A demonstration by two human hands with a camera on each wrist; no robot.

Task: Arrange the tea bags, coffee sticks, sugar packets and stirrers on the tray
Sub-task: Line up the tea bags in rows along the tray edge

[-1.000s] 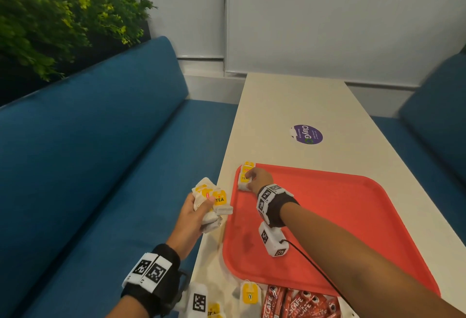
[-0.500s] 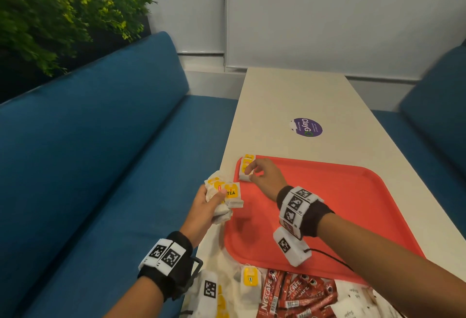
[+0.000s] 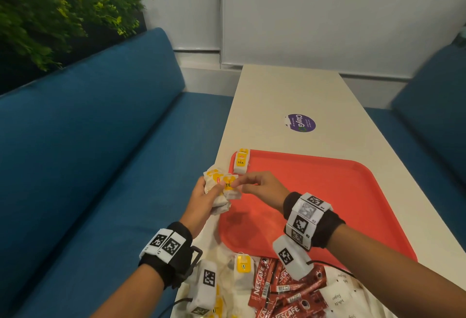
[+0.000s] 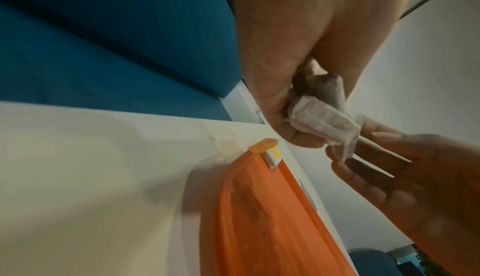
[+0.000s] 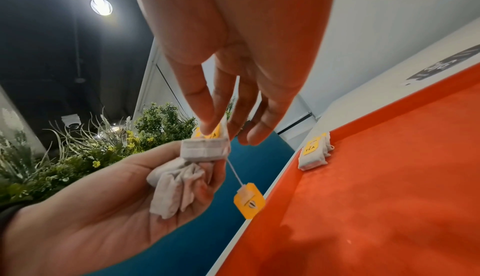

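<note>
Since a moment ago the right hand has left the white, yellow-tagged tea bag lying in the far left corner of the red plastic tray and now pinches the top bag of the bunch of tea bags gripped in the left hand. The cream table stands between blue upholstered benches, with red coffee sticks at its near edge.

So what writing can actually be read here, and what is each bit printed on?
"ClayGo": purple sticker on the table; its small print is unreadable.
"TEA": yellow tag of the tea bag at the tray corner.
"TE…": tag pinched by the right hand, part covered.
"NESCAFE CLASSIC": red coffee sticks.
"White Sugar": sugar packet.
Wristband squares: patterns, no words.
</note>
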